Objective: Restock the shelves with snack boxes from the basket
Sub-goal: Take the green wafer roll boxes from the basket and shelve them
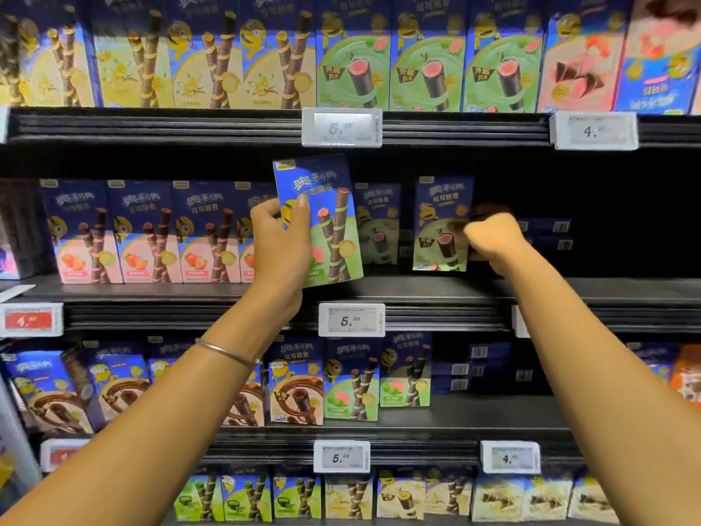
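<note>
My left hand [282, 241] grips a blue and green snack box [326, 206] by its left side and holds it upright and slightly tilted in front of the middle shelf [417, 288]. My right hand [493, 237] is curled at the right edge of another green snack box [442, 222] that stands on that shelf. Whether the fingers hold that box is hidden by the hand's back. A third green box [379, 222] stands deeper on the shelf between the two. The basket is out of view.
Pink strawberry boxes [144, 233] fill the middle shelf's left part. Right of my right hand the shelf is dark, with flat blue boxes [546, 237] at the back. Full rows stand on the shelf above [341, 66] and the shelves below [296, 381]. Price tags [351, 320] line the shelf edges.
</note>
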The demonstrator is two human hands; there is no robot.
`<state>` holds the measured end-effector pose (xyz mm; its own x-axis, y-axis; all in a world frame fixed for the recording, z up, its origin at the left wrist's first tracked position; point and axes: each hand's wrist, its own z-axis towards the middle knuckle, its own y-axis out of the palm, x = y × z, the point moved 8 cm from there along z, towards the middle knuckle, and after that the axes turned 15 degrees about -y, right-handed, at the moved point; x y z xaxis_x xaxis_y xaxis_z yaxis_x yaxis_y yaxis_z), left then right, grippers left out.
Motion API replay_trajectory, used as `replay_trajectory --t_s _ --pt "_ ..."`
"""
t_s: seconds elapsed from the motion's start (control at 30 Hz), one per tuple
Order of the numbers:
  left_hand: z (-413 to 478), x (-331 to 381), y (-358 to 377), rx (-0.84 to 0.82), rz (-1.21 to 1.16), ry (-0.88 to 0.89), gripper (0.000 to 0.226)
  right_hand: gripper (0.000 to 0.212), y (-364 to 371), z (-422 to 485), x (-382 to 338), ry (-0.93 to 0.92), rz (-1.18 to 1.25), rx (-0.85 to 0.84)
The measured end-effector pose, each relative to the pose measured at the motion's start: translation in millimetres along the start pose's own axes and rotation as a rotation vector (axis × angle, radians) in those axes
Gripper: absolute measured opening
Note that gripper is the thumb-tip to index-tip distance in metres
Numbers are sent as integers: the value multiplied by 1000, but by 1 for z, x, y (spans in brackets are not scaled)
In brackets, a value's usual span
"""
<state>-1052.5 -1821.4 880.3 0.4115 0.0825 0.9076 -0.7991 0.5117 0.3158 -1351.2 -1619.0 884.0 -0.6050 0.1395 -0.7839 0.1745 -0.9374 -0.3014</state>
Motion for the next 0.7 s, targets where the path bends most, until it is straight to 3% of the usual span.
replay_trajectory --t_s 0.13,0.33,0.7 --pt "0 0 3 -24 21 5 15 36 18 18 19 29 -85 -85" --pt "2 -4 6 -45 42 -11 19 44 41 45 8 -122 -263 -68" --pt "4 -8 9 -109 -1 -66 12 43 51 54 19 -114 -209 -25"
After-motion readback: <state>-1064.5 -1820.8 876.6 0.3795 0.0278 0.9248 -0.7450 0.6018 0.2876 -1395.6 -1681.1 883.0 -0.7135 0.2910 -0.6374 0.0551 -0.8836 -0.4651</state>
